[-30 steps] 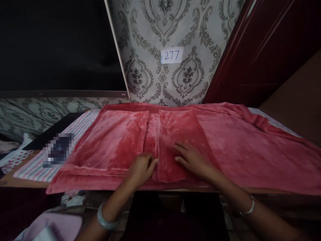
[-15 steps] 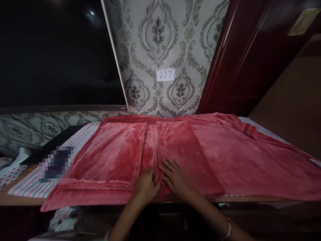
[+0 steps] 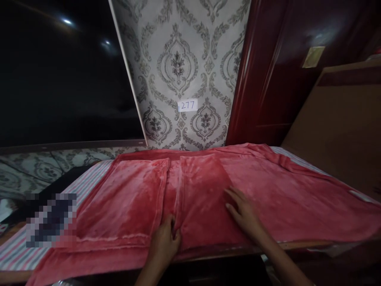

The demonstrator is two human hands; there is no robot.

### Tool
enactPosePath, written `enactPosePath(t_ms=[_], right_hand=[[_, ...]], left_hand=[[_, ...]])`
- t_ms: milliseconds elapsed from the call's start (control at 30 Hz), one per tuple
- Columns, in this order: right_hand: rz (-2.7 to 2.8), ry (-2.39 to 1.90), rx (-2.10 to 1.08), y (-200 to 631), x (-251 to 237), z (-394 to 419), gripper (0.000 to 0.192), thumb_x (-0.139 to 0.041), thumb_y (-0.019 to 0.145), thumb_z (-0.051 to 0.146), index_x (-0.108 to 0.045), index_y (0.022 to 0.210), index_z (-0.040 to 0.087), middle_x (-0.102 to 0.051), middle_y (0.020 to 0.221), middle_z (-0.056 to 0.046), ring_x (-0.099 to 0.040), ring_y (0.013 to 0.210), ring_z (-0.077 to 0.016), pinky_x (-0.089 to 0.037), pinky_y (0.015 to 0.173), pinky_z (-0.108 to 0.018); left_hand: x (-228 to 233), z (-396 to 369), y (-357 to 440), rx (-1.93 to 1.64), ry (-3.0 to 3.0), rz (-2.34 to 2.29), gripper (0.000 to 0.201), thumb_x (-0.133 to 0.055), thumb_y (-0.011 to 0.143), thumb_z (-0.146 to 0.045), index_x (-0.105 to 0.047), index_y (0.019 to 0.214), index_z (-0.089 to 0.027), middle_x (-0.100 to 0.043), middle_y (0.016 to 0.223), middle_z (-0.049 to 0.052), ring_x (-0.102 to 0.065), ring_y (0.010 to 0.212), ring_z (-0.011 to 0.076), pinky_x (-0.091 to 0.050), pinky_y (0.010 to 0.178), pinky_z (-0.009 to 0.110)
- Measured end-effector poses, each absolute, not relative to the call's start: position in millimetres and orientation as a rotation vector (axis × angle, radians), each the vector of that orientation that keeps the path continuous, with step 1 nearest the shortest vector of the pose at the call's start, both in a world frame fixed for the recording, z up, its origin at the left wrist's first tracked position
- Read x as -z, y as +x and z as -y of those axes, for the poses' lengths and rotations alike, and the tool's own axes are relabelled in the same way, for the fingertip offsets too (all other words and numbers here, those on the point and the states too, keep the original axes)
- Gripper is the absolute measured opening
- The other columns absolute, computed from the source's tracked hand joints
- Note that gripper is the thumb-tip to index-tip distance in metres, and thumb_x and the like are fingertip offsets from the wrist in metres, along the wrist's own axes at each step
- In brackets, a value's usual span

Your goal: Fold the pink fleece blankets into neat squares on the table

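A plush pink-red blanket (image 3: pixel 202 198) lies over the table, with two folded panels side by side and a narrow gap between them. My left hand (image 3: pixel 163 240) is at the near end of that gap, its thumb and fingers closed on the blanket's hemmed edge. On the right panel's outer fold rests my right hand (image 3: pixel 245 214), palm down with fingers stretched out. The blanket's single spread layer continues to the right of this hand.
A striped cloth (image 3: pixel 92 176) shows under the blanket on the left and far right. Behind stand a large dark screen (image 3: pixel 65 79), patterned wallpaper with a paper label (image 3: pixel 188 105), and a dark red door panel (image 3: pixel 268 79). A brown board (image 3: pixel 342 119) leans at the right. A pixelated patch hides something at left.
My right hand has moved right, from the middle gap to the panel's outer fold. My left hand stays near the gap's edge. The camera view has tilted up slightly.
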State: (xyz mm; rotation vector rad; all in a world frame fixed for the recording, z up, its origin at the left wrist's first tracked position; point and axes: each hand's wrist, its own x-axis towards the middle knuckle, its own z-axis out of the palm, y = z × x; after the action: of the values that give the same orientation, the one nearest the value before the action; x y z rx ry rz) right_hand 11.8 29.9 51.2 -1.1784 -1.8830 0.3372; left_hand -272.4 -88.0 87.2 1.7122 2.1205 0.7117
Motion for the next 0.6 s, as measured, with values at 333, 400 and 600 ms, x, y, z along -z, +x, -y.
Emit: enactPosePath(t_ms=[333,400,600], right_hand=[[1.714,-1.352,-0.575,30,-14,-14,0.065,-0.048,0.086,0.053,-0.05,0.143,0.02,-0.06,0.137,-0.013,-0.058,0.124,-0.0286,-0.048,0.104,-0.047],[1.715,-1.362,-0.588,28,-16,-13,0.066,-0.048,0.086,0.053,-0.05,0.143,0.02,-0.06,0.137,-0.012,-0.057,0.125,-0.0285,-0.047,0.105,-0.046],[1.716,-1.363,-0.603,30,-15,-13,0.067,-0.045,0.087,0.054,-0.049,0.144,0.018,-0.058,0.138,-0.013,-0.057,0.125,-0.0291,-0.047,0.105,-0.047]], left_hand=[[-113,37,-273,-0.822,1.696,-1.895,0.07,-0.059,0.08,-0.036,-0.04,0.143,-0.014,-0.068,0.116,0.014,-0.065,0.108,0.0297,-0.046,0.094,0.039],[-110,15,-277,-0.949,1.635,-1.766,0.069,-0.064,0.074,-0.036,-0.046,0.137,-0.014,-0.065,0.122,0.014,-0.061,0.115,0.0297,-0.045,0.098,0.038],[-116,-57,-289,-1.097,1.325,-1.539,0.049,-0.071,0.068,-0.033,-0.061,0.114,-0.018,-0.067,0.097,0.004,-0.064,0.089,0.0218,-0.051,0.08,0.032]])
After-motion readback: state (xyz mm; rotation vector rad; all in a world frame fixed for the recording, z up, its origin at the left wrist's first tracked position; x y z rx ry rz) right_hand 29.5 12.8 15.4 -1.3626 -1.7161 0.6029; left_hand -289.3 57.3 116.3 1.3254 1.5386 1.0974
